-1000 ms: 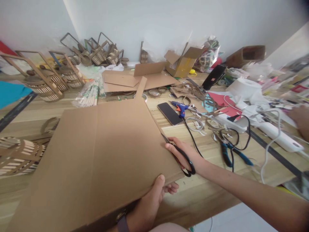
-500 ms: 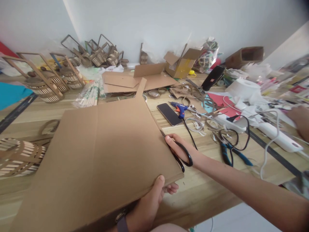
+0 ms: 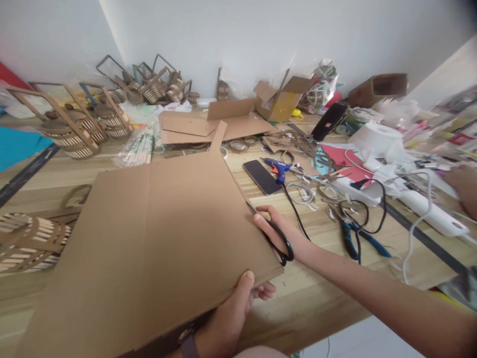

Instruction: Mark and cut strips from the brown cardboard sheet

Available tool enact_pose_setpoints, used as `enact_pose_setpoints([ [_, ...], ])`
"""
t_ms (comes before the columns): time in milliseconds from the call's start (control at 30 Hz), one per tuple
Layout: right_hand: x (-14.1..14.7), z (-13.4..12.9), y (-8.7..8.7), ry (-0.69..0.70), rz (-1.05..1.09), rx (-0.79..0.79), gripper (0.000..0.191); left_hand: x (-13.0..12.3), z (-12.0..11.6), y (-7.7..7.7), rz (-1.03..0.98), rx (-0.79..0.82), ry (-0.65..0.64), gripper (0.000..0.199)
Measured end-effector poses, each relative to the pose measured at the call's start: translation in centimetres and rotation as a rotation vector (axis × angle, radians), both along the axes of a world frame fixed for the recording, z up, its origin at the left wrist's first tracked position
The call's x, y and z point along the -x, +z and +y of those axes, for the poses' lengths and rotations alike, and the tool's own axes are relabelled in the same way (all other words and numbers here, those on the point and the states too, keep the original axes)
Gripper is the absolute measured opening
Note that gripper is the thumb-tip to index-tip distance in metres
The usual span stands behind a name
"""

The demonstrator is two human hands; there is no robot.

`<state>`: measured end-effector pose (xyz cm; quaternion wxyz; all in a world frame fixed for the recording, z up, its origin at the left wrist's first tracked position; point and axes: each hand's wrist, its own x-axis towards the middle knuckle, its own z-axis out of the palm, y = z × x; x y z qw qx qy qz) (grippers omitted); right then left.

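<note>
A large sheet of brown cardboard spans the left and middle of the view, with a narrow strip rising from its far edge. My left hand grips the near edge by its right corner, thumb on top and fingers underneath. At the sheet's right edge, my right hand is closed on black-handled scissors. The blades lie along that edge and are partly hidden by the hand and cardboard.
Beyond the sheet lie a phone, a blue glue gun and blue-handled pliers. Small baskets stand at the left. Another person's hand rests at the far right, near a white power strip.
The scissor handles have come closer together in my right hand, which has moved slightly left. My left hand keeps its hold on the cardboard.
</note>
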<state>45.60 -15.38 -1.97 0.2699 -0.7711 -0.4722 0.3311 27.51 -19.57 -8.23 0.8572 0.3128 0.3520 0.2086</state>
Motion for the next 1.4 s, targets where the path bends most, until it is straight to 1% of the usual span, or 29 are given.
enact_pose_setpoints([
  [133, -0.1, 0.5, 0.4, -0.045, 0.022, 0.058, 0.061, -0.1, 0.0, -0.2, -0.01, -0.009, 0.0, 0.068],
  [267, -0.1, 1.2, 0.9, -0.049, 0.079, 0.067, 0.059, -0.2, -0.1, -0.2, -0.006, -0.019, -0.007, 0.067],
  [367, -0.1, 1.5, 1.1, -0.027, 0.044, 0.077, 0.054, -0.2, 0.0, 0.0, 0.0, -0.028, -0.011, 0.064],
  [467, -0.2, 1.6, 0.9, 0.01, -0.024, 0.029, 0.046, -0.1, 0.0, 0.2, 0.002, -0.037, 0.002, 0.064],
  [567, -0.2, 1.4, 0.4, 0.042, -0.036, -0.03, 0.042, -0.1, -0.1, 0.1, -0.002, -0.047, -0.007, 0.066],
  [733, -0.1, 1.1, -0.4, 0.047, -0.023, -0.062, 0.042, -0.2, -0.2, -0.2, 0.015, -0.031, -0.02, 0.07],
  [867, 0.2, 1.1, -0.3, 0.033, -0.018, -0.097, 0.039, -0.6, -0.1, -0.3, 0.001, -0.013, 0.028, 0.079],
  [967, 0.3, 1.4, 0.2, 0.003, -0.023, -0.035, 0.046, -0.7, 0.0, -0.3, 0.016, -0.021, 0.03, 0.076],
  [1033, 0.3, 1.7, 0.7, -0.018, 0.016, 0.03, 0.053, -0.6, 0.0, -0.3, 0.018, -0.036, 0.012, 0.073],
  [1100, 0.3, 2.1, 1.2, -0.043, 0.053, 0.056, 0.055, -0.4, -0.1, -0.3, 0.017, -0.047, -0.01, 0.072],
  [1167, 0.3, 2.5, 1.5, -0.056, 0.048, 0.046, 0.053, -0.3, -0.1, -0.4, 0.017, -0.06, -0.023, 0.071],
  [1233, 0.2, 2.9, 1.6, -0.04, 0.024, 0.037, 0.053, -0.3, -0.1, -0.5, 0.022, -0.077, -0.027, 0.069],
  [1333, 0.0, 3.1, 1.4, 0.003, -0.009, 0.011, 0.053, -0.3, -0.2, -0.7, 0.031, -0.088, -0.034, 0.068],
  [1400, -0.1, 3.2, 1.0, 0.026, -0.04, -0.023, 0.049, -0.3, -0.3, -0.9, 0.028, -0.087, -0.036, 0.068],
])
